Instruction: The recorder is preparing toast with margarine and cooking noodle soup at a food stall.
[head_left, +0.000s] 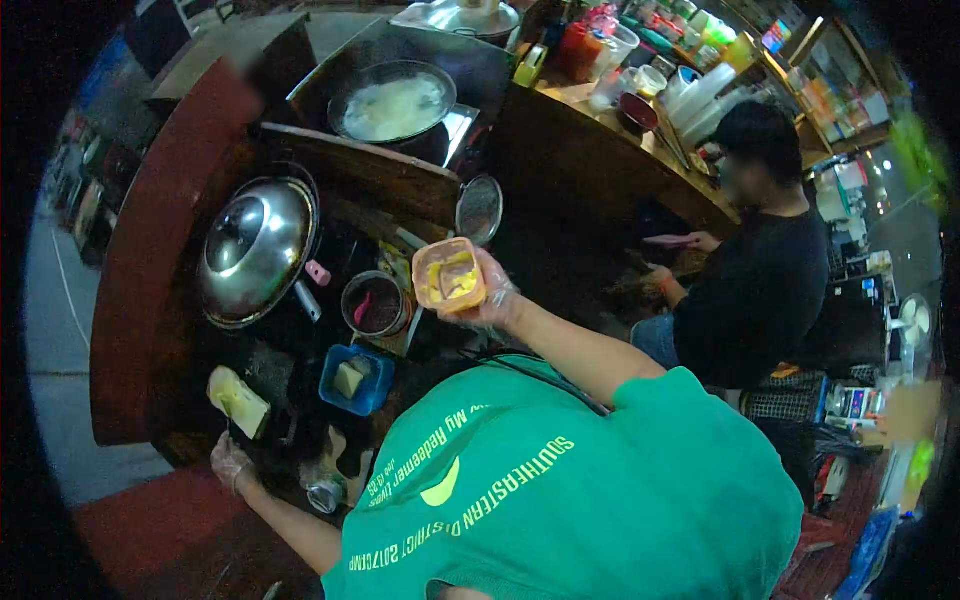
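My right hand (501, 292), in a clear plastic glove, grips a small orange plastic tub (421, 279) with soft yellow spread (457, 283) in it. My left hand (231, 463), also gloved, is low on the left. Its fingers close on what looks like a thin dark utensil (229, 424), mostly hidden, reaching to pale bread slices (247, 409) on a dark surface. Some yellow shows on the bread. A blue plastic tub (367, 409) holding a pale yellow block (347, 381) sits between my hands.
A domed metal lid (255, 251) covers a pan at left. Nearby are a round metal pot (375, 304), a strainer (479, 210) and a tin can (325, 496). Pale, foamy contents fill a wok (448, 101) behind a wooden partition (360, 155). At right a person (757, 277) holds something pink.
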